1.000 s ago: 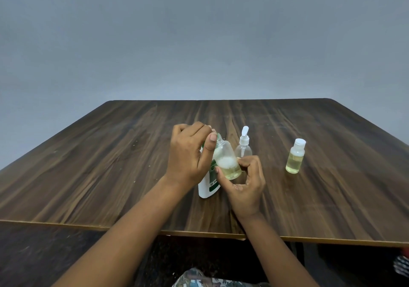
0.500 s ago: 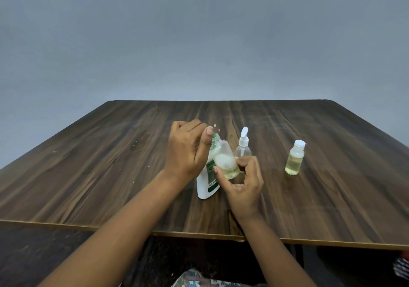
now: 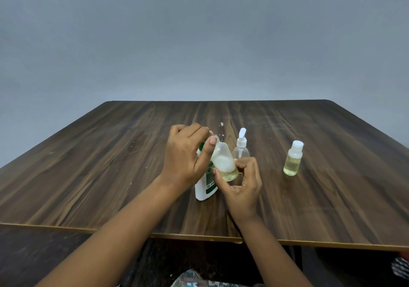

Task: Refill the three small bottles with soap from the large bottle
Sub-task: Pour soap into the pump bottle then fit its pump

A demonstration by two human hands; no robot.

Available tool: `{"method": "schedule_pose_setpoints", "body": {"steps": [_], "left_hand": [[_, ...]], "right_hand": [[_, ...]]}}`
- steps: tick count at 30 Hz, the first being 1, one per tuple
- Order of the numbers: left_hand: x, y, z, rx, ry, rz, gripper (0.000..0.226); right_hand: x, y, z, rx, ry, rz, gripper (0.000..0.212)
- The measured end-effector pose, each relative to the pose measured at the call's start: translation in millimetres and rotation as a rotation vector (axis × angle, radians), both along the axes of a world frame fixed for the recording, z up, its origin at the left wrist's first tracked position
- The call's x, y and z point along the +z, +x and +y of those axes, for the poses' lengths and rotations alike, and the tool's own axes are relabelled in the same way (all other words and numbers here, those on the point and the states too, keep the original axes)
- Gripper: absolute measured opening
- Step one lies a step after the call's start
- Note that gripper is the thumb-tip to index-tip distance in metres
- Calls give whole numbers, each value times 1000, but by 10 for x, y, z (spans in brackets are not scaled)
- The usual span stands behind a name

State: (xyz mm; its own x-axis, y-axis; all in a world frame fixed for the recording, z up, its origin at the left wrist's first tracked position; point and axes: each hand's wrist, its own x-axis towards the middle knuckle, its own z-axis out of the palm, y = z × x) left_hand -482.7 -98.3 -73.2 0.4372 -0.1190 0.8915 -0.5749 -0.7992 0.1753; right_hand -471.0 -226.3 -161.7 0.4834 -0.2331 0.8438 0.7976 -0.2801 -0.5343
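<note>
My right hand (image 3: 243,184) holds a small clear bottle (image 3: 223,162) by its base, tilted left, with yellowish soap and foam at the bottom. My left hand (image 3: 186,153) pinches at the bottle's neck with thumb and curled fingers; the cap is hidden under them. Behind both hands stands the large white bottle with a green label (image 3: 204,187), mostly hidden. A small clear pump bottle (image 3: 240,149) stands just behind my right hand. A small capped bottle (image 3: 292,160), about half full of yellowish soap, stands apart to the right.
The dark wooden table (image 3: 110,165) reaches its front edge just below my forearms. A plain grey wall rises behind it. A few pale specks (image 3: 221,129) lie on the wood beyond the bottles.
My left hand has turned a little at the small bottle's neck, its thumb now lower along the bottle. The view has tilted slightly. The standing bottles have not moved.
</note>
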Motion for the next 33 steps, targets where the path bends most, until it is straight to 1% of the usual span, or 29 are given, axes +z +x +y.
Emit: {"method": "schedule_pose_setpoints", "body": {"steps": [6,12,16,20,24,29,33], "left_hand": [[39,-52,-2,-3,5,-16,61],[186,-30,5,-8,49,37,66],[79,-8,-22,22,-13,-4,62],[-41,7,-24,30,-51,-5,55],[-11,-25,-48,15,-46,-14,56],[73,-51,-40,13,-20,-2,62],[19,-20,-64,25,-56,-23,55]], "right_hand": [[-9,-20,25,17,29,4,33],[8,-5,23,28,54,0,35],[-4,10,23,30,30,2,34],[-28,-9,5,3,-13,1,35],[-12,-10,11,24,21,7,34],[-9,-5,15,42,41,-15,35],[-6,7,16,22,21,-11,35]]}}
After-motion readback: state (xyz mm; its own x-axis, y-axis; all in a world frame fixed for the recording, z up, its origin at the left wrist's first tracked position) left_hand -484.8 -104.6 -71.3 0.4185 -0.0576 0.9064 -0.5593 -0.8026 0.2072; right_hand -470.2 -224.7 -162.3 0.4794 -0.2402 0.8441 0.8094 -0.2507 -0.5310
